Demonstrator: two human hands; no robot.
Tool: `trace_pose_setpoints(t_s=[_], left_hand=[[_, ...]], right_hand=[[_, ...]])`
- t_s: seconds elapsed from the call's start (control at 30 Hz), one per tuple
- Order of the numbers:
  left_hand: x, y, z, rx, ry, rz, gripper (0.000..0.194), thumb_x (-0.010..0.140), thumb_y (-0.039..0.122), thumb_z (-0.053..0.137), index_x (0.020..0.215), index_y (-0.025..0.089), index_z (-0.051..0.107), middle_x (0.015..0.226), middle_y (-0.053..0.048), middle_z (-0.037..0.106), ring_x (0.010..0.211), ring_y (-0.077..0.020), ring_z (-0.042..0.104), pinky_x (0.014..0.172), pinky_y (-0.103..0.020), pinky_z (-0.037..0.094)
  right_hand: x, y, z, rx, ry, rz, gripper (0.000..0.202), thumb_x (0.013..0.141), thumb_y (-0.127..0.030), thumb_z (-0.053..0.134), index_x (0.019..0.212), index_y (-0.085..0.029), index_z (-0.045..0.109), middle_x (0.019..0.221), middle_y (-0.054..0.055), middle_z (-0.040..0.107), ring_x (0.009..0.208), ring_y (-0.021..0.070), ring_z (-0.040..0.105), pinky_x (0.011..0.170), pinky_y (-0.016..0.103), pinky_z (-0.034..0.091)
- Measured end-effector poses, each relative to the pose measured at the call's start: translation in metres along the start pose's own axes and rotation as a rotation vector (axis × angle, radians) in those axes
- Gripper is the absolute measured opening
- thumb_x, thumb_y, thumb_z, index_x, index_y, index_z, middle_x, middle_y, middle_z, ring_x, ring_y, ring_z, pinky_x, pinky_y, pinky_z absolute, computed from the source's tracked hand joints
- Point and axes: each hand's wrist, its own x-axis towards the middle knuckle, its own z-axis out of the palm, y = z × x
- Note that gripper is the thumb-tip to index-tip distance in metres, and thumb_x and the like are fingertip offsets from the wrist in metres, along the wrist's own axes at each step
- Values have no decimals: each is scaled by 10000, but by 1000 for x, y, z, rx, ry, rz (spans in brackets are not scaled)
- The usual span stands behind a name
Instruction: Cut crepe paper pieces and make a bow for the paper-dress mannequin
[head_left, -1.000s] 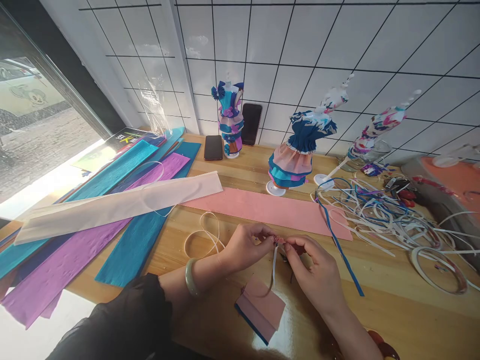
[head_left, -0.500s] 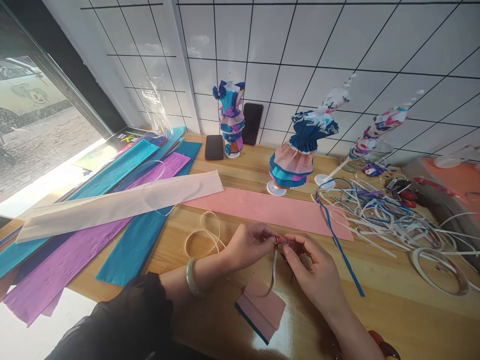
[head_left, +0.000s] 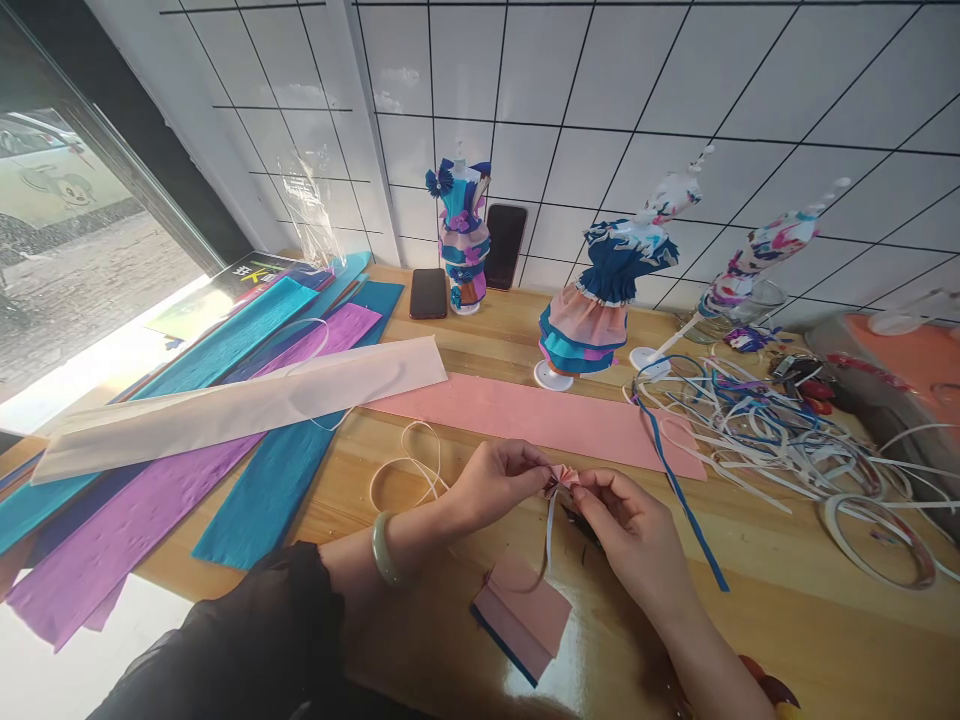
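Note:
Between my two hands is a small pleated pink paper fan [head_left: 563,478], gathered at its lower middle. My left hand [head_left: 499,488] pinches its left side between thumb and fingers. On the right side, my right hand [head_left: 624,515] grips it the same way. A narrow white strip [head_left: 548,540] hangs down from the gathered point. Below it on the table lies a folded pink paper piece [head_left: 523,615] with a dark blue edge. A dark object, partly hidden, lies behind my right fingers; I cannot make out what it is.
Long crepe paper strips in teal, purple [head_left: 172,500] and cream [head_left: 247,405] overlap at left. A pink strip [head_left: 525,408] lies beyond my hands. Dressed mini mannequins [head_left: 581,320] and two phones [head_left: 429,294] stand or lie near the tiled wall. Tangled thin strips [head_left: 772,430] and a tape roll [head_left: 877,545] are at right.
The pink pleats have spread wider into a fan between my fingers. My hands have drawn slightly apart, and both still hold it.

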Motion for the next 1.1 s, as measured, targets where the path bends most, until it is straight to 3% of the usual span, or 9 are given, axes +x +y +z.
trace_pose_setpoints(t_s=[0.43, 0.6, 0.77, 0.9, 1.1], left_hand=[[0, 9, -1, -119, -14, -118, 248, 672, 324, 695, 754, 99, 631, 698, -41, 642, 639, -104, 580, 664, -245, 455], [0, 9, -3, -188, -55, -113, 332, 697, 351, 670, 918, 106, 633, 845, -83, 662, 755, -145, 608, 703, -268, 471], [-4, 5, -2, 74, -90, 19, 328, 738, 325, 641, 1001, 130, 618, 967, -88, 647, 864, -169, 606, 758, -279, 475], [-4, 3, 1, 298, -80, 175, 222, 748, 279, 625, 906, 127, 659, 881, -69, 667, 816, -149, 599, 767, -271, 470], [-1, 0, 0, 87, -65, 41, 279, 732, 370, 651, 854, 120, 672, 855, -77, 687, 773, -151, 624, 724, -266, 493]], right_hand=[[2, -11, 1, 144, -2, 76, 245, 712, -423, 631, 732, -179, 616, 659, 34, 640, 629, 167, 593, 601, 286, 497], [2, -11, 0, 174, 12, 84, 231, 702, -413, 643, 709, -184, 615, 627, 17, 619, 601, 152, 579, 566, 264, 491], [2, -4, 0, 93, 2, 49, 179, 737, -364, 609, 756, -185, 615, 727, 38, 649, 662, 166, 593, 615, 288, 491], [1, 0, 1, 30, -14, 3, 165, 753, -346, 586, 768, -186, 620, 753, 54, 659, 705, 186, 605, 658, 318, 491], [1, -2, 0, 78, -36, 46, 190, 749, -368, 596, 764, -181, 622, 741, 50, 653, 690, 181, 602, 653, 314, 494]])
